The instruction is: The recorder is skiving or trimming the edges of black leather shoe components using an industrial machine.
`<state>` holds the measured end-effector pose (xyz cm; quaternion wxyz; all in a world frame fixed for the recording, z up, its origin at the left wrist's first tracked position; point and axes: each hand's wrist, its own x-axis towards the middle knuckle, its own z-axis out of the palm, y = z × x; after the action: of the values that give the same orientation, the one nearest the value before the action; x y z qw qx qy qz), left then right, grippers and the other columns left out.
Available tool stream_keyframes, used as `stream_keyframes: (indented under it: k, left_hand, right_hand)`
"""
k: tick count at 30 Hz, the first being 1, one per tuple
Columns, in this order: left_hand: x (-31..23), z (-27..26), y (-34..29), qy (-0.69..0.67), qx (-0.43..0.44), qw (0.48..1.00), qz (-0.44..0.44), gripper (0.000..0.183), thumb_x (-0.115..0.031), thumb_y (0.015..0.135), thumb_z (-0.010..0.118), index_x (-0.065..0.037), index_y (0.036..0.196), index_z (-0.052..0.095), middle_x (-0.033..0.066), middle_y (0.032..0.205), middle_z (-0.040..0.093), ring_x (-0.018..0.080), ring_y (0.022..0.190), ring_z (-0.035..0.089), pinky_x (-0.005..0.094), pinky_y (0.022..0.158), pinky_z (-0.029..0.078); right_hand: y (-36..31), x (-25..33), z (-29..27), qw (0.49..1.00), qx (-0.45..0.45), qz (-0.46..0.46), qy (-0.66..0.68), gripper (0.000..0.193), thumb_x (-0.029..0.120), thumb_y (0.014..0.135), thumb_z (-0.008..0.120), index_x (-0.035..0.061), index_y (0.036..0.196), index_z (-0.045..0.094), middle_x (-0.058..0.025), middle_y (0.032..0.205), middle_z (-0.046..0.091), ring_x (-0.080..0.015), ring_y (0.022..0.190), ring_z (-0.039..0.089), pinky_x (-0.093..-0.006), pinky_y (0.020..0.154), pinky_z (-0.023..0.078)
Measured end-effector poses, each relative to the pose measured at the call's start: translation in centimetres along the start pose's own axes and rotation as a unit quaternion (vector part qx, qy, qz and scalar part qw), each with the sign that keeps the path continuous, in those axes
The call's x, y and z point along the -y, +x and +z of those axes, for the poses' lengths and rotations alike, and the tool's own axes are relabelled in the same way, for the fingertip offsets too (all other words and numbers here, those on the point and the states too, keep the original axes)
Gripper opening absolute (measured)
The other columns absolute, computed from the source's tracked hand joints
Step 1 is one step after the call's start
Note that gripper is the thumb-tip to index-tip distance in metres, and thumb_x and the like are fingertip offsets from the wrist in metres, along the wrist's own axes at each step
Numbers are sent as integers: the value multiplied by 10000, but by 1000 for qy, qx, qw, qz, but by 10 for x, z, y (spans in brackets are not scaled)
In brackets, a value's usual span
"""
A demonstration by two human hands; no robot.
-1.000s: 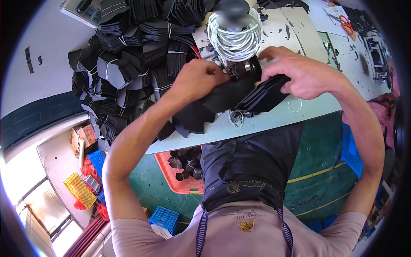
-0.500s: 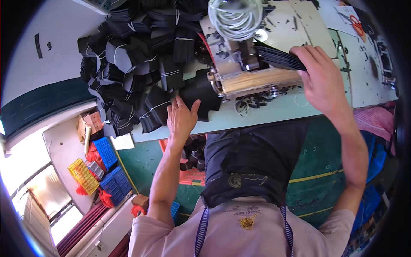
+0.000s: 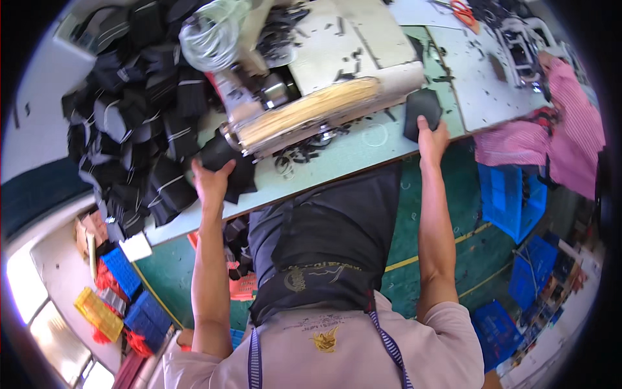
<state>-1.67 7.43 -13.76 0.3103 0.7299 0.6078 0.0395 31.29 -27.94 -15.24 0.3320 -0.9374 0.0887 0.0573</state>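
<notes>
My left hand (image 3: 212, 183) grips a black fabric piece (image 3: 223, 159) lying on the pale green table (image 3: 363, 152), just left of the sewing machine (image 3: 311, 104). My right hand (image 3: 432, 138) presses on a small stack of black fabric pieces (image 3: 422, 110) at the table's right front edge, beside the machine's end. A large heap of black pieces with white stripes (image 3: 139, 136) is piled at the left of the table, close to my left hand.
A coil of white cord (image 3: 210, 35) sits on top of the machine. Pink striped cloth (image 3: 551, 129) hangs at the right. Blue crates (image 3: 512, 201) stand on the green floor; blue and yellow crates (image 3: 120, 292) lie at lower left. Red scissors (image 3: 461, 10) lie far back.
My right hand has carried the black pieces from the machine's top right down to the table's right edge. My left hand has stayed on the black piece left of the machine. The view shifted.
</notes>
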Motion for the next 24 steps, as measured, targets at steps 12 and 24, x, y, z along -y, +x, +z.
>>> stream_keyframes:
  k: [12, 24]
  left_hand:
    - [-46, -52, -41, 157, 27, 983, 89, 719, -215, 734, 790, -116, 1375, 479, 218, 1243, 637, 400, 1160, 606, 469, 935, 502]
    - [-45, -80, -102, -396, 212, 893, -28, 640, -140, 879, 735, 20, 1419, 432, 147, 1312, 584, 204, 1196, 559, 337, 1034, 438]
  right_hand:
    - [-154, 55, 20, 909, 229, -173, 303, 222, 115, 981, 600, 13, 1177, 620, -80, 1133, 662, -163, 1042, 626, -312, 956, 486]
    - [-273, 139, 69, 690, 605, 30, 397, 539, 218, 1007, 603, -11, 1450, 398, -134, 1344, 549, -167, 1229, 527, -336, 1049, 426]
